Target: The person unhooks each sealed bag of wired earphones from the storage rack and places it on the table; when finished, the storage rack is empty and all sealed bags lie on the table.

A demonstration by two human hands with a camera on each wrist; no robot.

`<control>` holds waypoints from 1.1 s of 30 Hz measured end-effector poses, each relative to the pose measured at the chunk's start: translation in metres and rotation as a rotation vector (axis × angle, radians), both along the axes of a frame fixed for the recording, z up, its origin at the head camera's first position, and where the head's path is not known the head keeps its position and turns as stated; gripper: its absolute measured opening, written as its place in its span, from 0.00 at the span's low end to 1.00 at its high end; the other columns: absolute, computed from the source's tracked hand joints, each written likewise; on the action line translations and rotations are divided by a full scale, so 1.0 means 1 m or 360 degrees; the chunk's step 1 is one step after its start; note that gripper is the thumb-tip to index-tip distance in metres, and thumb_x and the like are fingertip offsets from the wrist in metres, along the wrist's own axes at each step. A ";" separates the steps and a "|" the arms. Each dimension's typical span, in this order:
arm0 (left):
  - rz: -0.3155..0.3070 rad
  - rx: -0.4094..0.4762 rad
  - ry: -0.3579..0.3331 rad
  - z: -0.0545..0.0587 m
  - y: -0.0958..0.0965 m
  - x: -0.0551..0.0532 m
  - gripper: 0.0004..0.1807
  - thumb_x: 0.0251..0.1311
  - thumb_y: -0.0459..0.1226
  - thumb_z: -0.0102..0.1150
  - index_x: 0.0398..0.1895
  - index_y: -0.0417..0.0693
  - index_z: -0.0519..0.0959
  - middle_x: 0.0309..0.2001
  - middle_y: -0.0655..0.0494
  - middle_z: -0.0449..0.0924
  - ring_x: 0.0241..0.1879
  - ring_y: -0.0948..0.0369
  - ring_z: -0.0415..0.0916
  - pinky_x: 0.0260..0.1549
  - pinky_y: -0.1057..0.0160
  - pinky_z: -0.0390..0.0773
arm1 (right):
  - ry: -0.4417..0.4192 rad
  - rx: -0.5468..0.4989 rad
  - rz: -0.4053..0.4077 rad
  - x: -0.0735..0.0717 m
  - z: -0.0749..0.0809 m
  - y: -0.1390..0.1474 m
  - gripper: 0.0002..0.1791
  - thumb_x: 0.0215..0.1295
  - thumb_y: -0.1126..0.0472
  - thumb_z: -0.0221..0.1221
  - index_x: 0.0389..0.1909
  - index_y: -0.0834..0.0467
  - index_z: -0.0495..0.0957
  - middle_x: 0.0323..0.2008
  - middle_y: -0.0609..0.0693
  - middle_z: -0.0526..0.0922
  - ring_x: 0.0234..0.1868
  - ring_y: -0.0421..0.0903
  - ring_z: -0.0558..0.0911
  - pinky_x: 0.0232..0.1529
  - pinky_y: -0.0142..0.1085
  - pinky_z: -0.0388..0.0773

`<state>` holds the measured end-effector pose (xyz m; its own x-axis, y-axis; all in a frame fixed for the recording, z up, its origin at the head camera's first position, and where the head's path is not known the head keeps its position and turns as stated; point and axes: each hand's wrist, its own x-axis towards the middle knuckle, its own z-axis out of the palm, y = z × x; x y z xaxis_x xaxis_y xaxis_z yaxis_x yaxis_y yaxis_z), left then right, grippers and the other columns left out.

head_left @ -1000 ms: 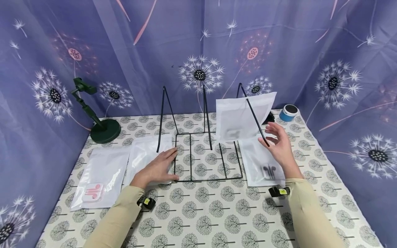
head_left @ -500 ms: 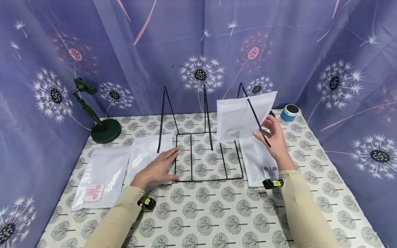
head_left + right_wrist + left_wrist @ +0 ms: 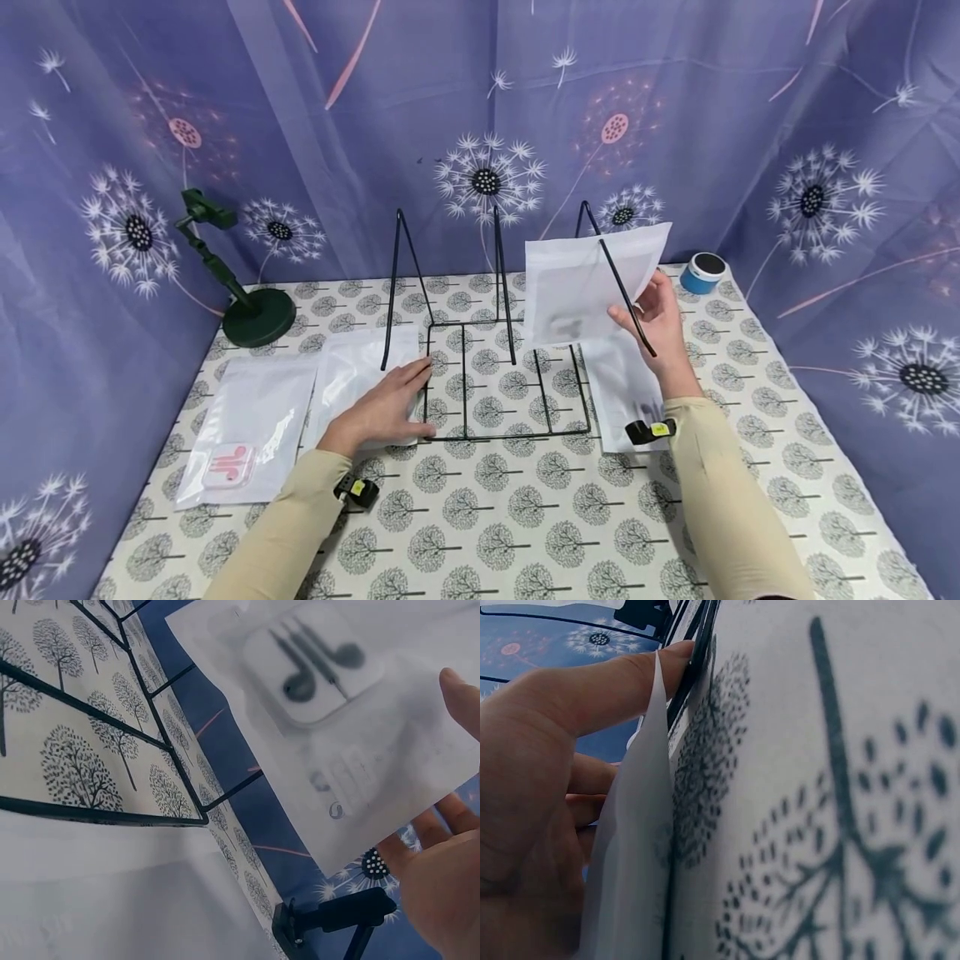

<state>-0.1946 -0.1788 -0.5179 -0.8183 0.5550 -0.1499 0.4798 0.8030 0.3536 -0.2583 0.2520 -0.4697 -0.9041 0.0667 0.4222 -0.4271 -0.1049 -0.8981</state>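
My left hand (image 3: 386,406) rests with spread fingers on the left side of a black wire rack (image 3: 465,375), thumb at its front corner. Part of a white pouch (image 3: 360,358) lies beneath that hand. At the right loop of the rack, a white zip pouch (image 3: 573,271) leans behind the slanted wire. Earphones in a case (image 3: 319,664) show through it in the right wrist view. My right hand (image 3: 663,333) is at this pouch's right edge, thumb in front and fingers reaching behind; how firmly they touch is unclear.
A pouch with pink earphones (image 3: 247,417) lies at the far left. Another pouch (image 3: 618,383) lies flat under my right wrist. A dark green stand (image 3: 258,317) stands at the back left, and a blue round jar-like object (image 3: 701,273) at the back right. Purple curtains (image 3: 420,100) enclose the table.
My right hand has moved left and inward, from outside the rack to the leaning pouch's edge. The pouch's lower edge has shifted slightly. My left hand stays on the rack.
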 end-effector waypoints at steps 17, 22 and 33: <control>-0.0016 0.0008 0.0023 0.005 0.002 -0.002 0.59 0.51 0.63 0.64 0.76 0.40 0.49 0.79 0.51 0.38 0.76 0.47 0.44 0.75 0.48 0.45 | 0.0065 -0.0210 -0.0114 -0.003 0.002 -0.010 0.22 0.58 0.81 0.58 0.47 0.55 0.77 0.41 0.48 0.86 0.39 0.40 0.83 0.42 0.27 0.81; -0.0017 -0.0002 0.0016 0.004 0.002 -0.002 0.59 0.50 0.63 0.64 0.76 0.41 0.49 0.79 0.50 0.38 0.76 0.47 0.44 0.75 0.47 0.45 | 0.0032 -0.0205 -0.0123 0.000 0.001 -0.010 0.20 0.59 0.81 0.57 0.47 0.56 0.77 0.42 0.48 0.86 0.39 0.41 0.82 0.41 0.28 0.81; -0.0034 -0.0011 0.0027 0.002 0.000 0.000 0.59 0.51 0.64 0.63 0.76 0.40 0.49 0.79 0.50 0.38 0.76 0.48 0.44 0.75 0.49 0.45 | 0.0073 -0.0270 -0.0077 0.007 -0.001 -0.012 0.22 0.58 0.85 0.54 0.44 0.56 0.77 0.39 0.49 0.86 0.36 0.40 0.81 0.39 0.27 0.80</control>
